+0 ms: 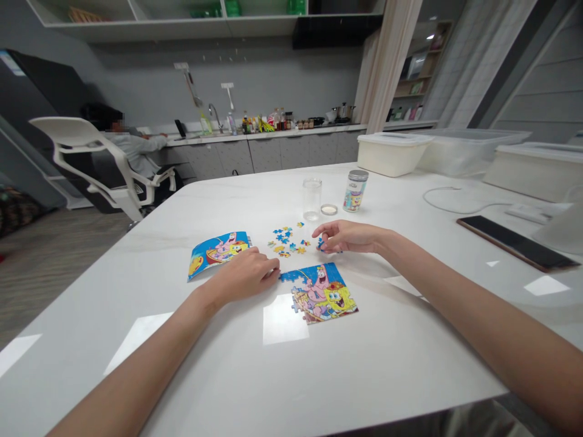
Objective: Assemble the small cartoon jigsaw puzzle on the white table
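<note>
A partly joined jigsaw puzzle (325,294) of a pink and a yellow cartoon figure lies on the white table, its left edge ragged. My left hand (252,273) rests at its upper left corner, fingers curled; whatever they may hold is hidden. Under that hand's far side lies a bent picture sheet (218,252) with a matching picture. Loose puzzle pieces (286,237) are scattered beyond the puzzle. Over a few blue pieces at their right, my right hand (348,235) hovers or touches down with thumb and forefinger apart.
Behind the pieces stand a clear jar (312,197), a metal-rimmed lid (328,209) and a printed can (355,191). A phone (517,241), a cable (449,206) and storage boxes (394,155) are at the right. A person (139,152) sits by the far counter.
</note>
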Action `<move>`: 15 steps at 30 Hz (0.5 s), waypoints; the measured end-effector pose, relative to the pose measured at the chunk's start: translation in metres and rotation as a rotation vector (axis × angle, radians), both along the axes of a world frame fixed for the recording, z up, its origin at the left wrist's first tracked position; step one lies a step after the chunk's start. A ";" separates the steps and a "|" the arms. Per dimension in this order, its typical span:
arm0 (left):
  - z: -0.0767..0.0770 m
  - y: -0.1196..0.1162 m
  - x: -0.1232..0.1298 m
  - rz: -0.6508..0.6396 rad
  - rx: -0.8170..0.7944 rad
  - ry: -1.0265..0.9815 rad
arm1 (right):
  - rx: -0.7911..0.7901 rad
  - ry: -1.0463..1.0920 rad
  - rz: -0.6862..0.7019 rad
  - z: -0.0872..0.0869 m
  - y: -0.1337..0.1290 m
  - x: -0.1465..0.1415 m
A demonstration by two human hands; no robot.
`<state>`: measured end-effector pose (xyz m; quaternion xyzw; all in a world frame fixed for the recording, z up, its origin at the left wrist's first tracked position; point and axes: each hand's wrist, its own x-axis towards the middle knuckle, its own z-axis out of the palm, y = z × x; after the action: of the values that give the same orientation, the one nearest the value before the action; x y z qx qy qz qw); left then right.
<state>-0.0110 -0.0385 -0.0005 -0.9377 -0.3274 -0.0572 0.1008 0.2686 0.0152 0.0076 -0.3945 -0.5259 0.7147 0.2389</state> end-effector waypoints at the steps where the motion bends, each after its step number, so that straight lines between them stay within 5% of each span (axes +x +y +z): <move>1: 0.000 0.000 0.000 0.002 -0.005 0.001 | -0.006 0.004 -0.011 0.001 -0.001 -0.001; 15: 0.001 -0.002 0.001 -0.010 -0.050 -0.023 | 0.046 -0.129 0.037 0.007 -0.007 -0.007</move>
<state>-0.0102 -0.0406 0.0001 -0.9409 -0.3252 -0.0604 0.0735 0.2615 0.0084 0.0147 -0.4242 -0.5637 0.6798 0.2004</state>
